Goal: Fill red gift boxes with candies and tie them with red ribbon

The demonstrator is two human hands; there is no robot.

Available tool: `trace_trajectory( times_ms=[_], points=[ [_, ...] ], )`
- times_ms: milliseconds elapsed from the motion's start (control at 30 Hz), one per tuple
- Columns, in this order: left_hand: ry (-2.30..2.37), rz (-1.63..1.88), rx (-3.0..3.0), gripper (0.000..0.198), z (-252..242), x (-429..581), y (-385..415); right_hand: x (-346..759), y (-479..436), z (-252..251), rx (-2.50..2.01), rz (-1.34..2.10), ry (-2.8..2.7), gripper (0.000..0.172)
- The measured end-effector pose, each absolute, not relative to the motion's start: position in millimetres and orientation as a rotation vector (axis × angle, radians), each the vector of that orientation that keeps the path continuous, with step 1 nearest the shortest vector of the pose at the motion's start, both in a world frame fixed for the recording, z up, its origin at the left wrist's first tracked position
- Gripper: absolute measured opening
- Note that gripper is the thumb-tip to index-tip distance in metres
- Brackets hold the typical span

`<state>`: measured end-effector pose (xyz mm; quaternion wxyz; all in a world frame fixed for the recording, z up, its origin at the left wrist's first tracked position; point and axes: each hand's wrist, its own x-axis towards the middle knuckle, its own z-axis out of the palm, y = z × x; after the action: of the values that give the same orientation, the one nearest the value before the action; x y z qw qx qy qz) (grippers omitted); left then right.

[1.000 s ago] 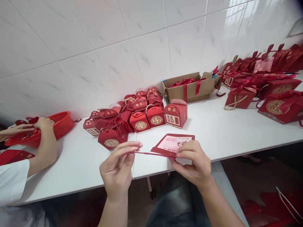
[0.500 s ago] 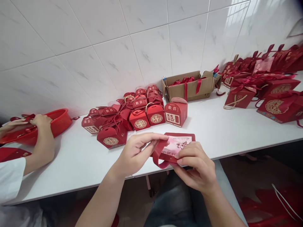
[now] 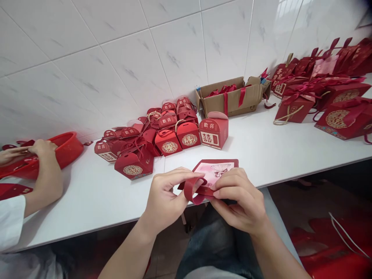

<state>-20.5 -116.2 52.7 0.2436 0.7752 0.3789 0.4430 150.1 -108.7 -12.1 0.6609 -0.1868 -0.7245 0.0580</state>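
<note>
Gripping, left hand [image 3: 167,195]: the grip is clenched on one end of the red ribbon [image 3: 190,190], pinched between thumb and forefinger.
Right hand [image 3: 238,197]: the grip is clenched on the other end of the ribbon, pinched at the near edge of the flat card [image 3: 217,170]. The fingertips of the two hands are close together.
Ribbon shape: curled into a single loop between the two hands.
Ribbon place: over the near edge of the desk [image 3: 276,155], at 6 o'clock from the flat card, meeting its near edge.
Flat card: red with a pink panel, lying flat on the desk at 12 o'clock from the hands.
Small boxes [image 3: 162,135]: a red cluster at 11 o'clock from the card, reaching back to the tiled wall [image 3: 145,58].
Pink-topped box [image 3: 213,131]: upright at 12 o'clock from the card, just beside the cluster.
Cardboard box [image 3: 232,102]: open, at 1 o'clock against the wall, with red ribbons inside and two hanging over its front.
Large bags [image 3: 340,116]: red, some with rope handles, at 2 o'clock, well apart from the hands.
Other person: at 9 o'clock, with a white sleeve [image 3: 10,221] and a hand [image 3: 43,149] on the rim of a red basin [image 3: 68,145].
Jeans [image 3: 217,244]: at 6 o'clock, below the desk edge.
</note>
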Motion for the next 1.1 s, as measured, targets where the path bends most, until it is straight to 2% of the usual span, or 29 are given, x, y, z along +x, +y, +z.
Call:
trace_trajectory(
  times_ms=[267,500,733,1100],
  points=[
    [1.116,1.193,2.152,0.02,50,-19,-119,149,-108,-15,-0.443,0.167,-1.636,0.024],
    [1.089,1.217,2.256,0.032,50,-17,-121,152,-107,-14,-0.449,0.173,-1.632,0.023],
    [1.104,1.206,2.261,0.026,49,-15,-118,155,-106,-15,-0.455,0.197,-1.651,0.02],
    [0.902,0.977,2.346,0.023,59,-23,-116,158,-106,-16,-0.401,0.245,-1.625,0.024]
  ],
)
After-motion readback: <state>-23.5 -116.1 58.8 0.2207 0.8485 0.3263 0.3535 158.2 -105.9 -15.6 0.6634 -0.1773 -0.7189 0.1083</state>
